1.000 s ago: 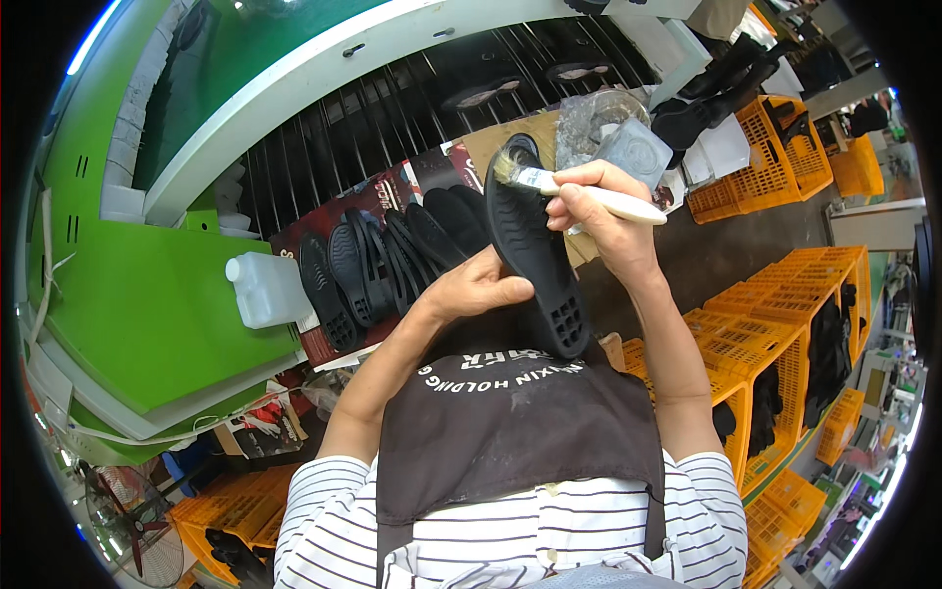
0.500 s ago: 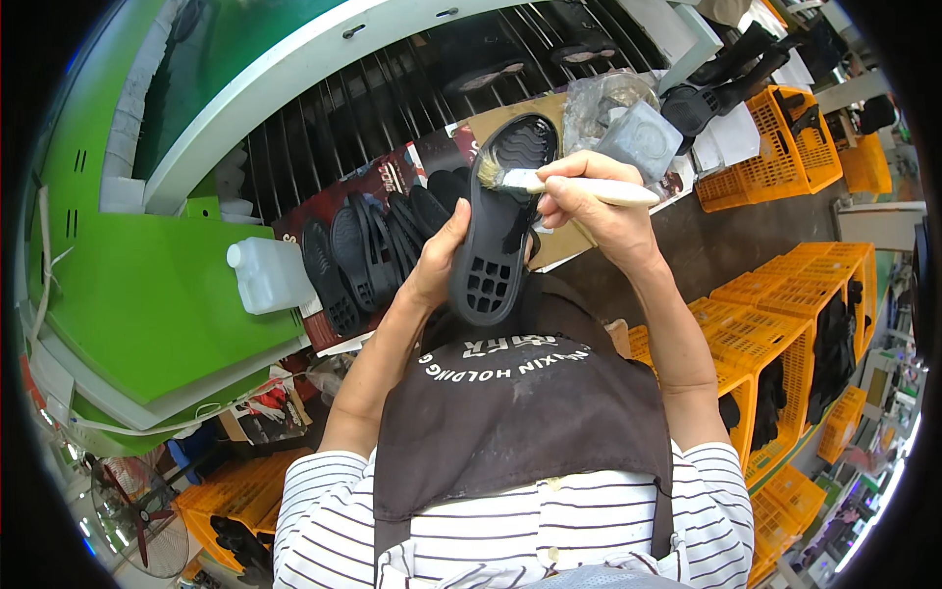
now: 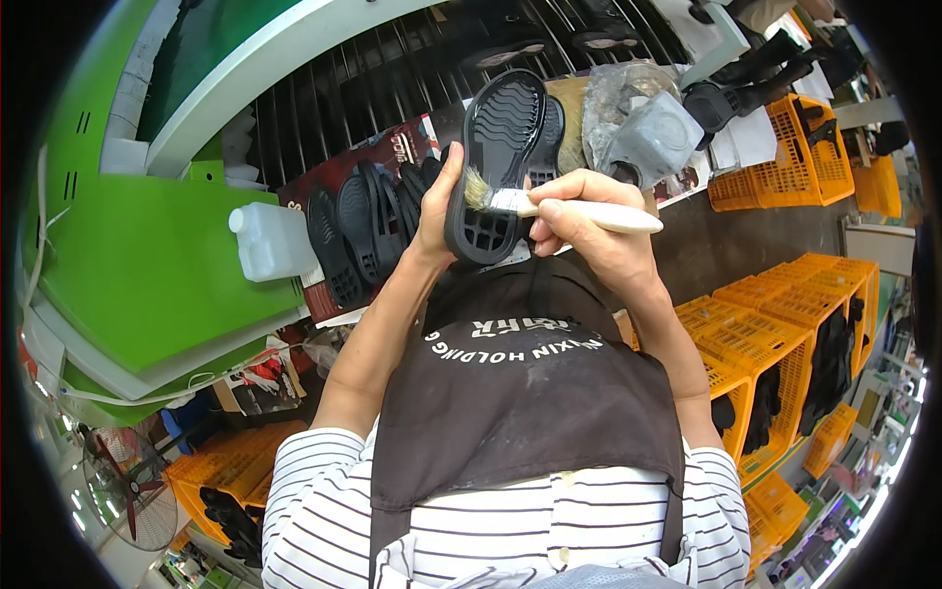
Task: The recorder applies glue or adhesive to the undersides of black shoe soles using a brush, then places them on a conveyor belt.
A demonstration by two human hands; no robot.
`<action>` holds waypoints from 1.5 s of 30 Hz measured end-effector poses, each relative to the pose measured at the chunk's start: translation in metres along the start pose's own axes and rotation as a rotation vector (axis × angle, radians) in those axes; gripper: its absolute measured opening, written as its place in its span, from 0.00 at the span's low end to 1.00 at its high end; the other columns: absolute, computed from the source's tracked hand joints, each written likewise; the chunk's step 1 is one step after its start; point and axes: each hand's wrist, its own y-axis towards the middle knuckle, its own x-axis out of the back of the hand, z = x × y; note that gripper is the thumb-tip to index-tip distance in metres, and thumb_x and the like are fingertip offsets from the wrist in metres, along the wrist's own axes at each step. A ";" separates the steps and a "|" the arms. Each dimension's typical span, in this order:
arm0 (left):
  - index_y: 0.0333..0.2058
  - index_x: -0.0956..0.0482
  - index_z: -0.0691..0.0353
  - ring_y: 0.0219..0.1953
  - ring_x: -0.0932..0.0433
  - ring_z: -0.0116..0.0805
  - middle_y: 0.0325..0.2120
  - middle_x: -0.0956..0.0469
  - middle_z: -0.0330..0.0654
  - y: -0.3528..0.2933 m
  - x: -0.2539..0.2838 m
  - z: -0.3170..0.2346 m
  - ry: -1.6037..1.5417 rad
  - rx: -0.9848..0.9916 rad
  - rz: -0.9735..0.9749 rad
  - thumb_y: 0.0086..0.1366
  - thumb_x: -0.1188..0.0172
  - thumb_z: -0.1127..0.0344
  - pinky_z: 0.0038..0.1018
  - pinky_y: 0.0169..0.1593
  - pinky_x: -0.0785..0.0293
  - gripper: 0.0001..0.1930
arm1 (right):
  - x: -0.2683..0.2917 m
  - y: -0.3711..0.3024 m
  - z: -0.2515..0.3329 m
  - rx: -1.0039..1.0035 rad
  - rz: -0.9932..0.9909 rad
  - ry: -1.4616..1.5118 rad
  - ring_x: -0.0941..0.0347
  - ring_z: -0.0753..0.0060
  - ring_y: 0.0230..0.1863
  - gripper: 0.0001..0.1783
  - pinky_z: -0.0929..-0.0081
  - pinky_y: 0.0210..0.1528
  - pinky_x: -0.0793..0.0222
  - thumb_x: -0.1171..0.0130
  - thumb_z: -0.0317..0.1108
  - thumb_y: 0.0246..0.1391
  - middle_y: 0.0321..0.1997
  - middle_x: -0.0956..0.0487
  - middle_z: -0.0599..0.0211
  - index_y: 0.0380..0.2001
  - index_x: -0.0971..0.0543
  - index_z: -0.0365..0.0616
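Observation:
A black shoe sole (image 3: 502, 123) is gripped along its left edge by my left hand (image 3: 438, 208), thumb up the side; the other fingers are hidden beneath. The sole's inner face is up, wavy and wet-looking at the far end, with a grid of square hollows at the near end. My right hand (image 3: 601, 234) pinches a paintbrush (image 3: 628, 217) with a pale handle. Its bristles touch the sole at the left rim, just above the hollows. Partly behind the held sole, a second black sole (image 3: 551, 133) shows. More dark soles (image 3: 359, 228) stand in a row left of my left hand.
A whitish plastic jug (image 3: 273, 243) stands at the left by a green machine panel (image 3: 147, 285). Beyond my right hand sits a cloudy square container (image 3: 655, 140) on plastic film. Dark rollers (image 3: 324, 103) run along the far side. Orange crates (image 3: 756, 329) stack at the right.
The sole has moved away from my body, uncovering another sole behind it. The brush bristles have gone from the sole's far end down to near its hollows.

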 end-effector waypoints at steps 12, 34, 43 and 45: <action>0.51 0.29 0.67 0.39 0.20 0.36 0.39 0.21 0.48 -0.005 -0.018 -0.015 -0.126 0.112 -0.051 0.73 0.66 0.48 0.33 0.45 0.20 0.27 | -0.011 -0.007 0.027 -0.100 0.053 0.018 0.23 0.75 0.26 0.08 0.80 0.29 0.23 0.44 0.25 0.56 0.28 0.21 0.56 0.36 0.23 0.29; 0.43 0.25 0.78 0.21 0.21 0.39 0.32 0.22 0.59 -0.016 -0.042 -0.029 0.087 0.588 0.184 0.56 0.39 0.77 0.21 0.13 0.28 0.15 | 0.023 0.023 0.042 0.075 0.595 -0.010 0.23 0.76 0.26 0.08 0.81 0.26 0.27 0.37 0.26 0.50 0.29 0.20 0.58 0.32 0.20 0.31; 0.44 0.24 0.75 0.14 0.26 0.33 0.25 0.22 0.53 -0.017 -0.048 -0.034 0.122 0.705 0.036 0.65 0.45 0.64 0.22 0.11 0.34 0.17 | 0.044 0.038 0.045 0.136 0.778 -0.251 0.25 0.70 0.26 0.07 0.75 0.28 0.32 0.34 0.23 0.44 0.27 0.19 0.58 0.29 0.19 0.33; 0.43 0.24 0.76 0.13 0.26 0.36 0.25 0.23 0.56 -0.008 -0.042 -0.043 0.058 0.875 0.015 0.68 0.50 0.54 0.25 0.10 0.34 0.24 | 0.052 0.036 0.049 0.185 0.816 -0.376 0.25 0.69 0.27 0.08 0.74 0.29 0.32 0.34 0.22 0.43 0.27 0.19 0.60 0.30 0.18 0.34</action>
